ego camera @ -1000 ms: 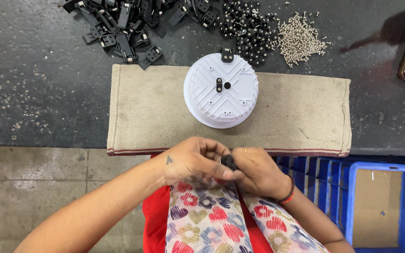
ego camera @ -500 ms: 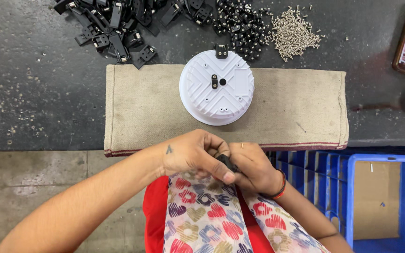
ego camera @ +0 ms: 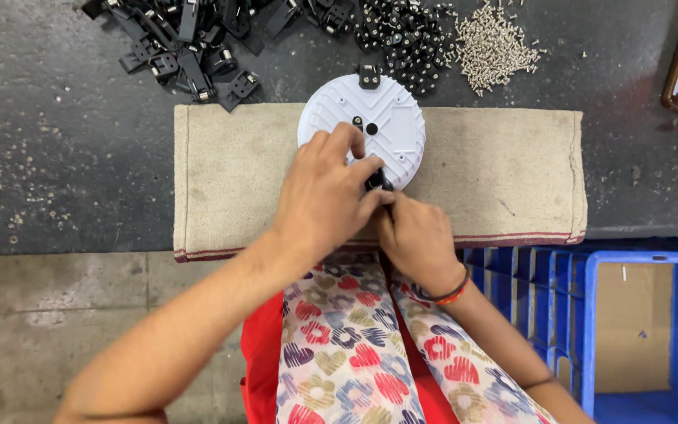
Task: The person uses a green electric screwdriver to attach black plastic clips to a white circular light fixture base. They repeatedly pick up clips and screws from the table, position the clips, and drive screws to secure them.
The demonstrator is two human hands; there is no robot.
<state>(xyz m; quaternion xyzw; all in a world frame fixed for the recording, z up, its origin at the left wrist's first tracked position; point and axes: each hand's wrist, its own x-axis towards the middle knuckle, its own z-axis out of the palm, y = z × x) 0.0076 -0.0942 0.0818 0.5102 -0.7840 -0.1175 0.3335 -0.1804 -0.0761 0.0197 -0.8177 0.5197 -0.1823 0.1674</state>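
Black clips (ego camera: 190,47) piled top left on dark counter (ego camera: 56,157). Beige mat (ego camera: 237,180) under white round disc (ego camera: 390,118). Left hand (ego camera: 327,196) lies on disc's lower-left edge, fingers curled, pinching small black part (ego camera: 376,180) w/ right hand (ego camera: 417,239), which sits just below disc, closed on same part. Screws (ego camera: 492,47) top right; blue crate (ego camera: 582,314) lower right.

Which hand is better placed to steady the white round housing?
Probably the left hand: its fingers already lie on the white round housing. The right hand sits lower, pinching a small black part.
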